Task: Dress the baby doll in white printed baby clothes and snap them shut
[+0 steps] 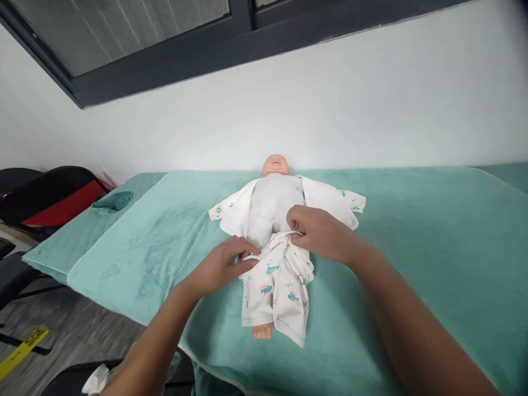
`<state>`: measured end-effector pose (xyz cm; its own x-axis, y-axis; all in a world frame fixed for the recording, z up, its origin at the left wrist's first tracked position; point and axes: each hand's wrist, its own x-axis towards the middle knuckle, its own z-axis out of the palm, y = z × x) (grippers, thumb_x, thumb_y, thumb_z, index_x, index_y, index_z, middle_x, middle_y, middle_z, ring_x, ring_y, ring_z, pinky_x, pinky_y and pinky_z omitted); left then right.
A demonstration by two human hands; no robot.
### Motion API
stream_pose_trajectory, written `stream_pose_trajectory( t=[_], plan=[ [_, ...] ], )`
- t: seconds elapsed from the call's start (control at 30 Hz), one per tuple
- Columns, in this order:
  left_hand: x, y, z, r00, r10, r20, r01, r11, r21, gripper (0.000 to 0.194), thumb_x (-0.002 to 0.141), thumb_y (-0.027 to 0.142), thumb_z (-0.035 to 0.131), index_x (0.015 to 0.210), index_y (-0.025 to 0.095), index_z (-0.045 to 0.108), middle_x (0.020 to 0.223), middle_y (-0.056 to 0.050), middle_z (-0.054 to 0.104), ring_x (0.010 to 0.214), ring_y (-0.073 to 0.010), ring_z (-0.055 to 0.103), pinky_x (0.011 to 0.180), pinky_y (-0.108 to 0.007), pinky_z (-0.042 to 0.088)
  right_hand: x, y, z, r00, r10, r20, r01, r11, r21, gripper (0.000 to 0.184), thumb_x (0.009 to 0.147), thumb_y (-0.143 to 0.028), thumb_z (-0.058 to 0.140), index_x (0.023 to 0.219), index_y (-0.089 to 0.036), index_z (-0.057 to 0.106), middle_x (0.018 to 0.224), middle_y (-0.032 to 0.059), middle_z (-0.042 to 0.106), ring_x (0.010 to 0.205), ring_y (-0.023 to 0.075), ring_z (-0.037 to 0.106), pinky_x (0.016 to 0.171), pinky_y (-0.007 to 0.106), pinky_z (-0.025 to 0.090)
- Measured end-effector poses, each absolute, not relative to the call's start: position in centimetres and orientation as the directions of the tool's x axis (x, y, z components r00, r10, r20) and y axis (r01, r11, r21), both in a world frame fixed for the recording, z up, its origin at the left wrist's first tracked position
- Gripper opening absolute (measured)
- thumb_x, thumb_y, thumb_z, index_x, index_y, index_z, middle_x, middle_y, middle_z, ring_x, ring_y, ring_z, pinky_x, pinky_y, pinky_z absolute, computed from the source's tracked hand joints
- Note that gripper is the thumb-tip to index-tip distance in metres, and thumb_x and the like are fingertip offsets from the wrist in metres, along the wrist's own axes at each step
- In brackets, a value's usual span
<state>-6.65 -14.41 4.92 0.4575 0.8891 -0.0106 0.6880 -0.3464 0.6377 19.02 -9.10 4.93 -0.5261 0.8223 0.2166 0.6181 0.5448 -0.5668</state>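
Note:
A baby doll (275, 198) with a grey-white cloth torso lies on its back, its head toward the wall. Its white jacket (325, 201) is spread open, with the sleeves out to both sides. White printed baby pants (284, 291) cover its legs, and one foot shows below a cuff. My right hand (319, 231) pinches the waistband on the right side and lifts it a little. At the left side of the waist, my left hand (226, 261) has its thumb and fingers closed on the pants' edge.
The doll lies on a bed with a green plush cover (404, 231). Behind it is a white wall (330, 99) with a dark-framed window (173, 49). Black chairs (53, 192) stand at the left, and a yellow strip (25, 352) is near the floor.

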Motion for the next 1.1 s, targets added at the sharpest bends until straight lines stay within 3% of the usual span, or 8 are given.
stream_pose_trajectory(
  t=[0.1, 0.23, 0.37, 0.5, 0.57, 0.7, 0.87, 1.1],
  plan=[
    [-6.4, -13.9, 5.1, 0.405, 0.913, -0.044, 0.745, -0.302, 0.594, 0.022, 0.094, 0.036, 0.048, 0.082, 0.021, 0.057, 0.080, 0.000, 0.059, 0.076, -0.0160, 0.054, 0.071, -0.028, 0.042, 19.2, -8.5, 4.2, -0.424, 0.839, 0.340, 0.662, 0.544, -0.516, 0.012, 0.074, -0.013, 0.048, 0.076, -0.022, 0.040, 0.079, -0.0018, 0.049, 0.063, 0.0129, 0.042, 0.062, 0.028, 0.032],
    [-6.0, -12.1, 4.6, 0.242, 0.966, 0.092, 0.830, -0.255, 0.496, 0.028, 0.096, 0.041, 0.041, 0.078, 0.021, 0.049, 0.075, 0.001, 0.056, 0.071, -0.0163, 0.052, 0.066, -0.029, 0.039, 19.0, -7.8, 3.0, -0.266, 0.841, 0.470, 0.736, 0.493, -0.465, 0.014, 0.076, -0.011, 0.046, 0.085, -0.021, 0.048, 0.096, 0.0054, 0.055, 0.075, 0.0177, 0.052, 0.070, 0.031, 0.040],
    [-5.2, -8.9, 3.2, 0.149, 0.952, 0.268, 0.914, -0.236, 0.329, 0.021, 0.095, 0.035, 0.039, 0.086, 0.021, 0.053, 0.094, -0.006, 0.063, 0.085, -0.0215, 0.057, 0.074, -0.033, 0.041, 19.2, -6.6, 1.5, -0.146, 0.911, 0.386, 0.728, 0.363, -0.582, 0.036, 0.075, -0.012, 0.050, 0.110, -0.016, 0.054, 0.117, 0.0138, 0.057, 0.100, 0.0252, 0.058, 0.084, 0.036, 0.046],
    [-4.2, -6.0, 2.6, 0.135, 0.946, 0.294, 0.800, -0.279, 0.532, 0.015, 0.095, 0.031, 0.040, 0.094, 0.022, 0.052, 0.112, -0.008, 0.066, 0.099, -0.0221, 0.060, 0.087, -0.034, 0.043, 19.6, -5.7, 0.2, -0.091, 0.972, 0.217, 0.609, 0.227, -0.760, 0.045, 0.076, -0.017, 0.053, 0.120, -0.017, 0.055, 0.118, 0.0112, 0.064, 0.106, 0.0246, 0.061, 0.091, 0.039, 0.048],
    [-3.9, -4.8, 2.6, 0.102, 0.957, 0.270, 0.756, -0.251, 0.605, 0.012, 0.094, 0.032, 0.043, 0.088, 0.023, 0.049, 0.101, -0.005, 0.068, 0.094, -0.0217, 0.061, 0.084, -0.033, 0.043, 19.8, -5.3, -0.2, -0.085, 0.975, 0.203, 0.565, 0.215, -0.797, 0.041, 0.076, -0.018, 0.054, 0.117, -0.020, 0.058, 0.114, 0.0076, 0.066, 0.104, 0.0226, 0.062, 0.089, 0.037, 0.049],
    [-3.7, -2.3, 2.3, -0.004, 0.954, 0.300, 0.796, -0.179, 0.578, 0.016, 0.093, 0.035, 0.044, 0.081, 0.024, 0.044, 0.069, 0.001, 0.056, 0.068, -0.0200, 0.053, 0.067, -0.031, 0.037, 19.9, -3.9, -0.7, -0.054, 0.959, 0.278, 0.569, 0.259, -0.781, 0.028, 0.078, -0.018, 0.050, 0.103, -0.022, 0.062, 0.103, 0.0042, 0.070, 0.096, 0.0201, 0.063, 0.085, 0.034, 0.047],
    [-3.6, 0.6, 0.0, -0.054, 0.932, 0.359, 0.688, -0.226, 0.689, 0.019, 0.093, 0.039, 0.043, 0.082, 0.023, 0.043, 0.071, 0.003, 0.051, 0.069, -0.0162, 0.049, 0.070, -0.028, 0.037, 19.7, -1.9, -1.4, 0.036, 0.969, 0.246, 0.559, 0.185, -0.808, 0.015, 0.085, -0.031, 0.050, 0.093, -0.023, 0.060, 0.086, 0.0015, 0.069, 0.081, 0.0198, 0.061, 0.076, 0.032, 0.042],
    [-5.6, 1.1, -2.2, 0.008, 0.992, 0.124, 0.417, -0.116, 0.901, 0.034, 0.087, 0.051, 0.053, 0.075, 0.019, 0.055, 0.075, 0.002, 0.056, 0.073, -0.0145, 0.050, 0.069, -0.025, 0.042, 20.5, -1.2, -2.0, -0.097, 0.992, 0.075, 0.532, 0.115, -0.839, 0.045, 0.088, -0.059, 0.047, 0.063, -0.022, 0.041, 0.059, -0.0035, 0.045, 0.063, 0.0145, 0.041, 0.060, 0.028, 0.032]
  ],
)
